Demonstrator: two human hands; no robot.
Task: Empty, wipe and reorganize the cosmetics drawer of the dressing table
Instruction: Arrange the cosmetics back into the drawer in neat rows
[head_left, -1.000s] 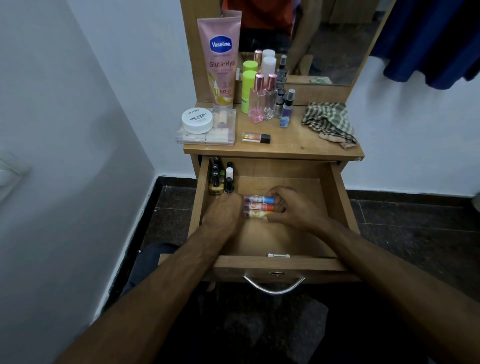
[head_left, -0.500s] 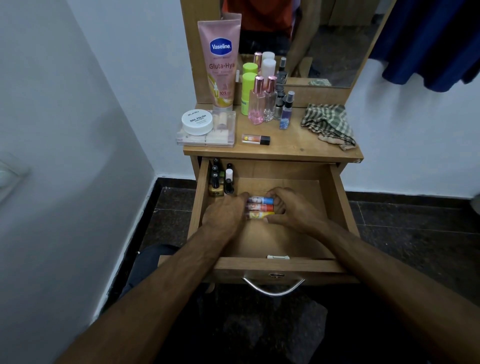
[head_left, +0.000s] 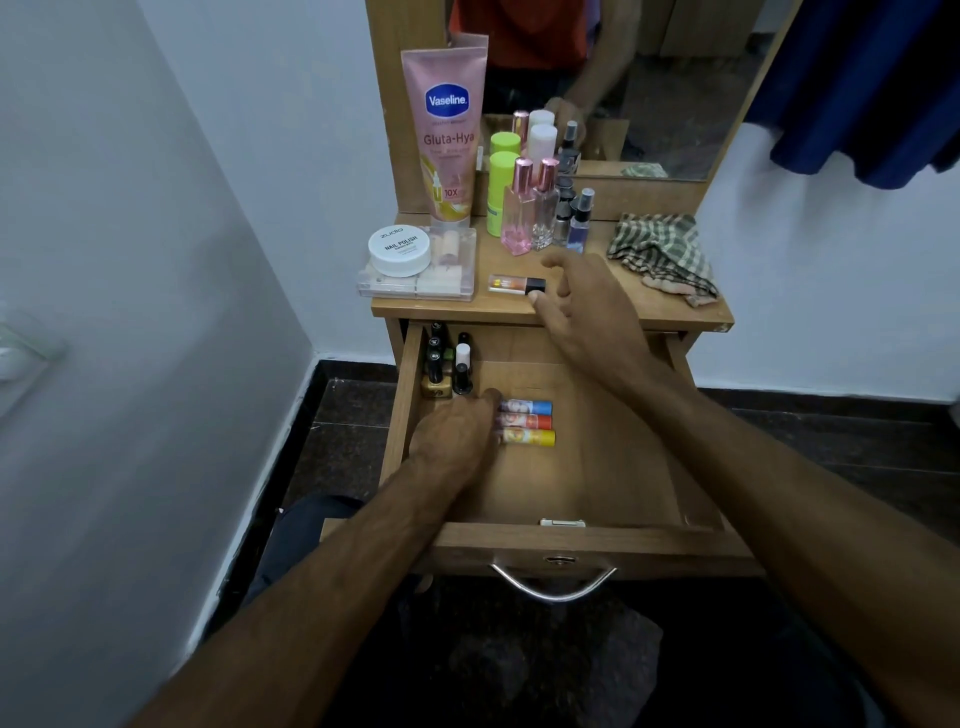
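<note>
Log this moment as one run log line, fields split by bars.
stage: restocking drawer | left hand: on three lip balms | right hand: open, reaching small tube on tabletop

Pale white walls (head_left: 156, 234) close in on the left and behind, meeting in a corner just left of a wooden dressing table (head_left: 722, 325). A black skirting band (head_left: 306, 410) runs along the base of the walls above a dark speckled stone floor (head_left: 831, 431). A wood-framed mirror (head_left: 675, 88) rises at the far edge of the surface. At the upper right, dark blue cloth (head_left: 872, 88) hangs against the wall. The light is soft and even.
</note>
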